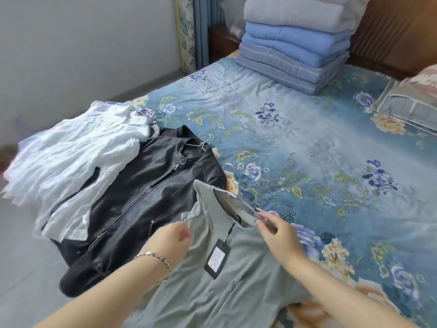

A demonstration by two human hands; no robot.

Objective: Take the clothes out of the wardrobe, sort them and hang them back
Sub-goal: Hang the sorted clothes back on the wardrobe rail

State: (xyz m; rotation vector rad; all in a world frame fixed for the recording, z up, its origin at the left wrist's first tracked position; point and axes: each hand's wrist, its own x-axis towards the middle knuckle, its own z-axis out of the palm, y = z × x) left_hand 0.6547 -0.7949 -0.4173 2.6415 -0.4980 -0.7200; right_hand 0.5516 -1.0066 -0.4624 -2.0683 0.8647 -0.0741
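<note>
The grey shirt [212,292] lies on the bed [331,150] beside a black jacket [142,197]. The left hand [172,237] grips its shoulder and the right hand [281,235] pinches its collar. The print on its dark hang tag [217,258] is unreadable.

Grey shirt [212,292]; black jacket [142,197]; blue floral bedspread [331,150].

jacket [146,197]: black leather, slight sheen | shirt [212,292]: matt grey cloth | hanger [203,143]: bright metal wire

Open bedspread [307,150] right of the black jacket [142,197]; folded quilt stack [295,50] and pillow [406,110] far beyond.
</note>
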